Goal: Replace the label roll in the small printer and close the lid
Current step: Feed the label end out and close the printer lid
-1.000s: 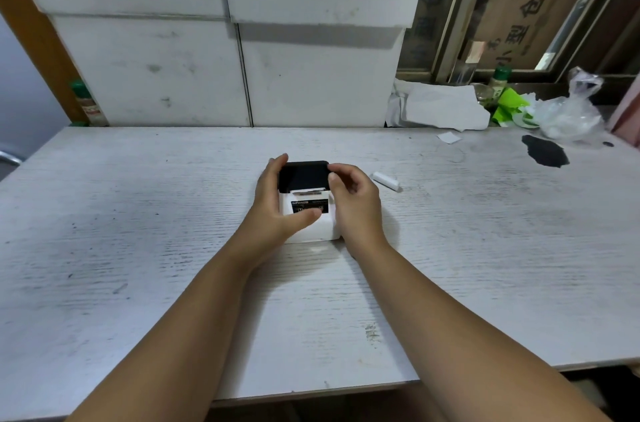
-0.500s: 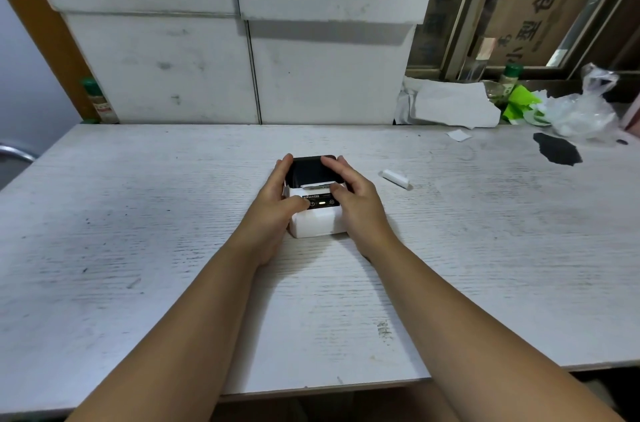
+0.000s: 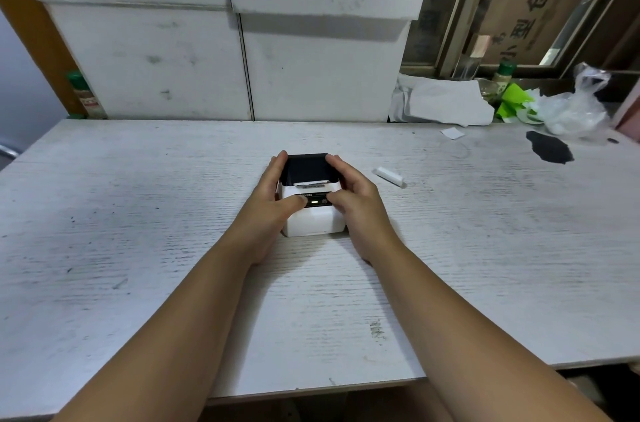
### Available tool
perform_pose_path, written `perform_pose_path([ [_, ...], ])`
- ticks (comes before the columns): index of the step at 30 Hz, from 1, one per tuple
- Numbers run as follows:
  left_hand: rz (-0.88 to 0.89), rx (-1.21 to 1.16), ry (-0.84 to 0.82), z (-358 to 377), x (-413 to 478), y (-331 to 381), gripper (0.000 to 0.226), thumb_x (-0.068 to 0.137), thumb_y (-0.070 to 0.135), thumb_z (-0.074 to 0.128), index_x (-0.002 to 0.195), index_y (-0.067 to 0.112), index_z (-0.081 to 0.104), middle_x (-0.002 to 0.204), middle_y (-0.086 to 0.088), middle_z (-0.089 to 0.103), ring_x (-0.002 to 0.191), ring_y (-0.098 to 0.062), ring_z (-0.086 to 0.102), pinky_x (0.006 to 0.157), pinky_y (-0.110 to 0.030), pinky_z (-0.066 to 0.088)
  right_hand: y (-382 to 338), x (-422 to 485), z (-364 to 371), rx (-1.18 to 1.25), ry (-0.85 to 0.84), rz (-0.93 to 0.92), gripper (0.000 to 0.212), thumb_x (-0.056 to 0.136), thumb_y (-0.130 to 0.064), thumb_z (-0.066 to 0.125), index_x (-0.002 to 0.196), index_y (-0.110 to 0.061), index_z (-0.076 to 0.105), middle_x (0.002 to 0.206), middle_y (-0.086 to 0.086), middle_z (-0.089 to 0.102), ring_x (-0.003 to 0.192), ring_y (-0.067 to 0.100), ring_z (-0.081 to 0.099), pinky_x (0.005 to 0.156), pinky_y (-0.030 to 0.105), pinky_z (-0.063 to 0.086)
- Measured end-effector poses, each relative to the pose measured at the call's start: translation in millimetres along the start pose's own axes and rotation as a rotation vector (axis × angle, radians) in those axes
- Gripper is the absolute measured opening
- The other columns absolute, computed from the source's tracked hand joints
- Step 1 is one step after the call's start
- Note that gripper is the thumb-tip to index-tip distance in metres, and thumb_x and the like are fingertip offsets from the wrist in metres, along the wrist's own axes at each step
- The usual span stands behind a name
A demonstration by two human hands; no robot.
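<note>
- Whitewashed wood-grain tabletop (image 3: 138, 214) fills the view, its near edge below the forearms, with stacked white foam boxes (image 3: 207, 58) behind it.
- Nearest to the person, both forearms reach forward and converge on one spot at mid-table.
- Left hand (image 3: 273, 200) cups the left flank of the small white boxy label printer (image 3: 311, 219), fingers curled up its side, thumb pressed on the dark front strip beside a lit indicator.
- Right hand (image 3: 356, 200) mirrors it on the right flank, thumb tip on the same strip, fingers wrapped toward the back.
- Between the two sets of fingertips, the black hinged lid (image 3: 306, 167) lies lowered, a white label edge showing at its front seam; whether it is fully latched I cannot tell.
- Both hands sit equally close, so a downward press could come from either.
- Beyond the right hand, well apart, a small white cylinder (image 3: 389, 176) lies slantwise on the table, possibly the spent core.
</note>
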State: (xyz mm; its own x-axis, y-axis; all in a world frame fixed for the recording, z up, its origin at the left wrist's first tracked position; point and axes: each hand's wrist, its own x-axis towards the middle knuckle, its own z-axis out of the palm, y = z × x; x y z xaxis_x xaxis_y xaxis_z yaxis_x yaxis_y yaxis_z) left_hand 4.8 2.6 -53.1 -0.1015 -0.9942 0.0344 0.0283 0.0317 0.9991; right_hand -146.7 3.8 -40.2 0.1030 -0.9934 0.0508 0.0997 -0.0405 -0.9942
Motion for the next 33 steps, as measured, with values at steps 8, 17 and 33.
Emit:
perform_pose_path([
  [8,0.013,0.022,-0.018,-1.0,1.2,0.0,0.092,0.067,0.019,0.064,0.147,0.029,0.02,0.154,0.008,0.027,0.138,-0.008,0.031,0.114,-0.04,0.029,2.3,-1.1,-1.4,-0.068,-0.028,-0.026,0.066,0.075,0.004,0.048,0.128,-0.034,0.052,0.141,-0.002,0.052,0.128,0.011,0.05,0.104,0.031,0.043],
  [17,0.025,0.021,-0.009,-0.2,2.5,-0.1,0.093,0.066,0.019,0.066,0.147,0.027,0.02,0.155,0.008,0.026,0.139,-0.006,0.028,0.114,-0.037,0.027,1.9,-1.1,-1.9,-0.091,-0.019,-0.001,0.069,0.083,0.009,0.046,0.143,-0.025,0.04,0.14,-0.007,0.05,0.119,0.005,0.052,0.094,0.022,0.042],
  [33,0.02,0.002,-0.02,0.6,1.6,1.0,0.09,0.07,0.015,0.063,0.148,0.025,0.018,0.157,0.007,0.018,0.14,-0.004,0.025,0.115,-0.035,0.026,-5.1,-6.6,-1.3,-0.033,-0.076,-0.031,0.081,0.087,0.011,0.041,0.146,-0.042,0.023,0.158,-0.002,0.025,0.136,0.001,0.028,0.111,0.03,0.033],
])
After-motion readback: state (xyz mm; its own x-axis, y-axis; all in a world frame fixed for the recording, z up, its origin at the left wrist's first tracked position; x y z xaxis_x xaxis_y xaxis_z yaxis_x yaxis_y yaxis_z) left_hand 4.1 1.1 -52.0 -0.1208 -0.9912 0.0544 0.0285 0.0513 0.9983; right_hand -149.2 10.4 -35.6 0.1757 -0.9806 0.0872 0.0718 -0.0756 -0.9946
